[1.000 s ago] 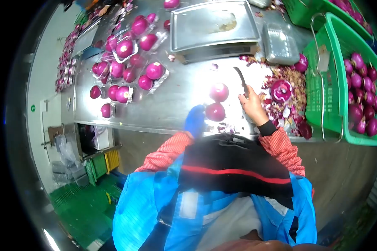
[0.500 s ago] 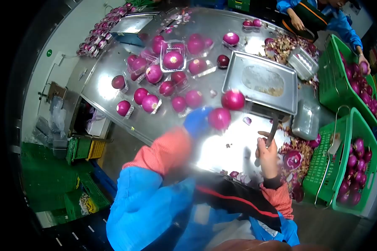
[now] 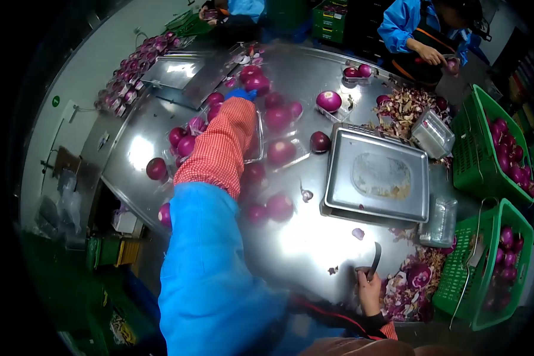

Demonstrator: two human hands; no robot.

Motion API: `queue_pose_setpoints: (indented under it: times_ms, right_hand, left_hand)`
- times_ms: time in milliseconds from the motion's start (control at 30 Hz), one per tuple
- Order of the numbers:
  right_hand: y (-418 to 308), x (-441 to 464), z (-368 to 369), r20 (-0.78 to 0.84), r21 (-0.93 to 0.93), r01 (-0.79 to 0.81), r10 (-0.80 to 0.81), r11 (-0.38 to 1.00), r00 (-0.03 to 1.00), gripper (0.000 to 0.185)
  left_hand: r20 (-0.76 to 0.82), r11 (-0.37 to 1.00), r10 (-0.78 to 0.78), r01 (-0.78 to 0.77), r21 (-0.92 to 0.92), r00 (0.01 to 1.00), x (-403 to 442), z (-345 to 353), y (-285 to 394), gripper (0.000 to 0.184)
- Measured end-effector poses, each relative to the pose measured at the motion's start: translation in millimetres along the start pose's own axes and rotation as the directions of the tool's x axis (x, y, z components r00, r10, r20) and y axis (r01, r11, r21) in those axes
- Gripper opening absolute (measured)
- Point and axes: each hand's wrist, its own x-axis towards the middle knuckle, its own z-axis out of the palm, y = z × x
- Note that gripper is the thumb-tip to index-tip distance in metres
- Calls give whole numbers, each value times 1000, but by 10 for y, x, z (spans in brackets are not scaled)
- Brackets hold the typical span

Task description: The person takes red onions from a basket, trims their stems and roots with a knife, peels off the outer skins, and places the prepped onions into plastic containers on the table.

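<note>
My left hand (image 3: 241, 94), in a blue glove, is stretched far across the metal table. Two red onions (image 3: 258, 85) are at its fingers and appear held in it; the grip is partly hidden. Below my forearm, a clear plastic tray (image 3: 258, 139) shows only its edge. Bare and low at the front, my right hand (image 3: 369, 292) is closed around a knife (image 3: 375, 261) with a dark, curved blade pointing up. More peeled onions (image 3: 280, 152) in clear trays lie around my left arm.
An upturned metal pan (image 3: 377, 175) sits right of centre. Onion peelings (image 3: 418, 279) lie beside my right hand. Green crates (image 3: 486, 261) of onions stand at the right. Across the table, a co-worker's hand (image 3: 430, 54) is near an onion; another person is at the back.
My left hand has moved from the near middle of the table to its far side, taking two onions along. My right hand keeps the knife. The view has tilted upward.
</note>
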Motion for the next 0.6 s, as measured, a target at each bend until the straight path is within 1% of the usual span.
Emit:
queue_pose_setpoints:
  times_ms: [33, 133, 167, 267, 300, 400, 500, 600]
  right_hand:
    - [-48, 38, 32, -22, -45, 27, -28, 999, 999, 8]
    - [-252, 114, 129, -72, -95, -44, 37, 994, 997, 9]
    - [-312, 134, 145, -65, -81, -37, 32, 996, 997, 9]
    - [-205, 245, 121, -32, -91, -203, 201, 975, 979, 10]
    - [-161, 263, 146, -58, -106, -121, 116, 987, 992, 9]
    - [-284, 315, 203, -81, -16, -193, 191, 981, 978, 9]
    - [-295, 372, 207, -77, -11, -273, 271, 962, 959, 9]
    - [-367, 392, 204, -30, -36, -259, 258, 965, 966, 10]
  left_hand:
    - [48, 997, -74, 75, -22, 996, 145, 20, -38, 71]
    - [102, 988, -114, 123, -90, 988, 504, 150, -172, 75]
    - [113, 988, -120, 130, -88, 986, 597, 226, -201, 73]
    - [128, 984, -150, 161, -80, 980, 818, 385, -296, 68]
    - [124, 982, -160, 170, -76, 979, 888, 444, -313, 66]
    - [106, 981, -174, 182, -73, 979, 1008, 527, -334, 61]
    - [74, 981, -173, 178, -77, 982, 1074, 565, -296, 56]
    - [18, 985, -155, 155, -71, 988, 1051, 549, -194, 51]
